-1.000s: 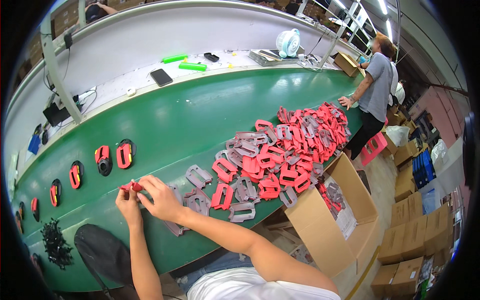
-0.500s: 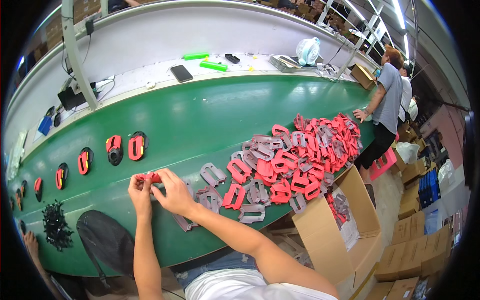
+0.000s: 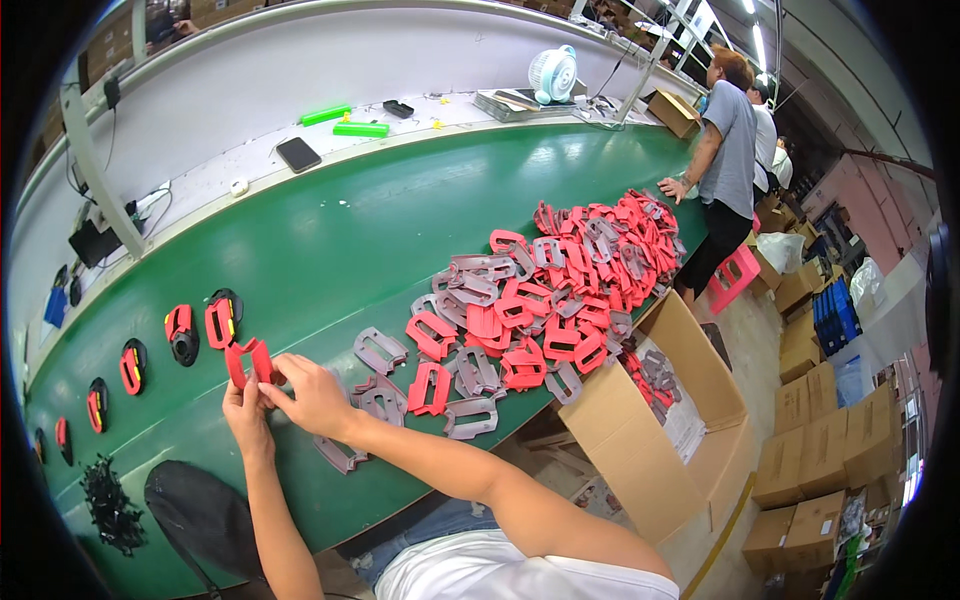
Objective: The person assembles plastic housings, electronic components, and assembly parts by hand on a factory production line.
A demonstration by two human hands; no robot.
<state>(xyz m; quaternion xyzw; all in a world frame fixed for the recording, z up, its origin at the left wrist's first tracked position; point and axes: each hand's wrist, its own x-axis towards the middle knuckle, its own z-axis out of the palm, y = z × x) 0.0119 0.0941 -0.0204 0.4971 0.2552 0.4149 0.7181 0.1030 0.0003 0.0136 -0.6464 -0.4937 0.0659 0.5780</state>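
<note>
A curved red plastic bracket (image 3: 248,360) is held up between my two hands over the green worktop. My left hand (image 3: 246,412) pinches it from below. My right hand (image 3: 312,396) grips its right side, thumb and fingers closed. Close beyond the bracket lies a red-and-black assembled piece (image 3: 222,322) with yellow marks. More such pieces run in a row toward the left. To the right of my hands spreads a big heap of loose red and grey brackets (image 3: 560,290), with grey ones (image 3: 380,350) nearest my right wrist.
A pile of small black parts (image 3: 112,505) and a black bag (image 3: 200,515) lie at the near left. An open cardboard box (image 3: 640,450) holding brackets stands against the right table edge. A phone (image 3: 298,154) and a fan (image 3: 553,75) rest on the back ledge. A person (image 3: 728,150) stands far right.
The red bracket has been raised and turned, so more of its curved shape shows above my fingers. The whole view has swung somewhat to the right.
</note>
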